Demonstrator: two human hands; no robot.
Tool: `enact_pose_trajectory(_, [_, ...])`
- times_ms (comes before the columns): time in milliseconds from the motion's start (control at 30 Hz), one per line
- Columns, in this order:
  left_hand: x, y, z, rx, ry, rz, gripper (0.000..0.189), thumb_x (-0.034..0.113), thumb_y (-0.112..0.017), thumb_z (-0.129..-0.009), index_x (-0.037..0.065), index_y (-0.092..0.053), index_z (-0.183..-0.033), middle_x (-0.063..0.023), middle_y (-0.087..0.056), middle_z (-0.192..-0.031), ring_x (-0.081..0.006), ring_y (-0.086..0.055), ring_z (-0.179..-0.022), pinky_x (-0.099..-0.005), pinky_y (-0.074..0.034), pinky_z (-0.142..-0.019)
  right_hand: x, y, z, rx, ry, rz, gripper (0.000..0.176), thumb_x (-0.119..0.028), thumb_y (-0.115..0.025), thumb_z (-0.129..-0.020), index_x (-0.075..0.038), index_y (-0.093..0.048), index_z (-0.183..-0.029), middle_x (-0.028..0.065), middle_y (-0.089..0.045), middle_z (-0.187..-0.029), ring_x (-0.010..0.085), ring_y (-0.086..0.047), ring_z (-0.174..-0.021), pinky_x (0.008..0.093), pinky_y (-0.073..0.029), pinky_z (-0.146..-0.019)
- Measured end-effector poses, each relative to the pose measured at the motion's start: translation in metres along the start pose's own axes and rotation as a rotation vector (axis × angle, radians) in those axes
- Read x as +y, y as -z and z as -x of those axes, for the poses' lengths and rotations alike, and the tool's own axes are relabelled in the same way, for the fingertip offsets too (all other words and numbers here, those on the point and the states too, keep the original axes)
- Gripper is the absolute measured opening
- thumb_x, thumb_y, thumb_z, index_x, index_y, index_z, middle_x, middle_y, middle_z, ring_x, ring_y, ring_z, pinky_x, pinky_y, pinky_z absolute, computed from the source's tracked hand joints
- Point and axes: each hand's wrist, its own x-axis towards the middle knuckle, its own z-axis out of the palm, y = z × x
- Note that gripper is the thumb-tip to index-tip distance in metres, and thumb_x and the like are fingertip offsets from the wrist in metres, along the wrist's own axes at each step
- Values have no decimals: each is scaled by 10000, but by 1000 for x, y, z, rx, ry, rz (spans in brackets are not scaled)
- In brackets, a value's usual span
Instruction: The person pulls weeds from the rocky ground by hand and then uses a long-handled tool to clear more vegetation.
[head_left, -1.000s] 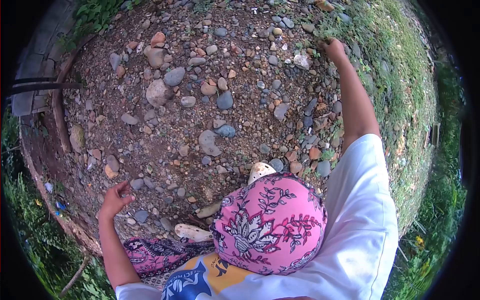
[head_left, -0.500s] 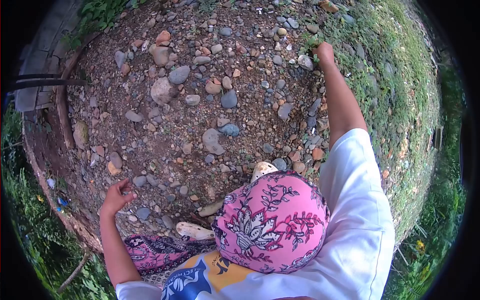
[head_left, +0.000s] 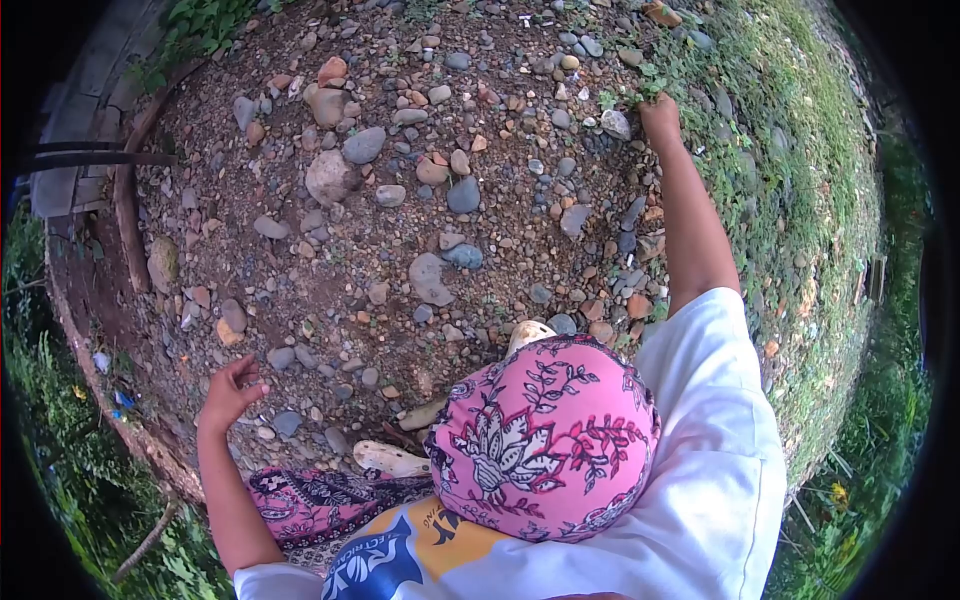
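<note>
Looks like weeding: gripping small green weeds [head_left: 646,80] just right of the pale grey rounded stone [head_left: 615,124] in a closed right hand [head_left: 661,116], left hand [head_left: 230,390] loosely curled and empty well below-left of it; calls next for a firm pull.

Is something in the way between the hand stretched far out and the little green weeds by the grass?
Nothing visible is. The right hand is right at the weeds, where gravel meets grass. A pale stone lies beside the hand, toward the gravel, not between them.

Outdoor yard: stony ground [head_left: 420,220], grass [head_left: 800,200] border.
</note>
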Motion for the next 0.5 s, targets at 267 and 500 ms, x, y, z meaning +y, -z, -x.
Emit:
enact_pose_trajectory(267, [3, 0, -4, -16, 9, -28, 694, 77, -730, -639, -63, -405, -1236, -158, -559, -1105, -206, -542, -1017, -306, -445, -858, 7, -17, -28, -320, 406, 393, 274, -241, -612, -749, -97, -591, -982, 158, -620, -882, 327, -576, -803, 385, -465, -729])
enact_pose_trajectory(500, [5, 2, -2, -24, -14, -37, 703, 72, -729, -634, -57, -401, -1242, -161, -553, -1116, -213, -537, -1030, -308, -442, -866, -13, 0, -12, -308, 124, 209, 246, -193, -674, -736, -46, -620, -926, 110, -631, -802, 222, -578, -705, 329, -465, -678])
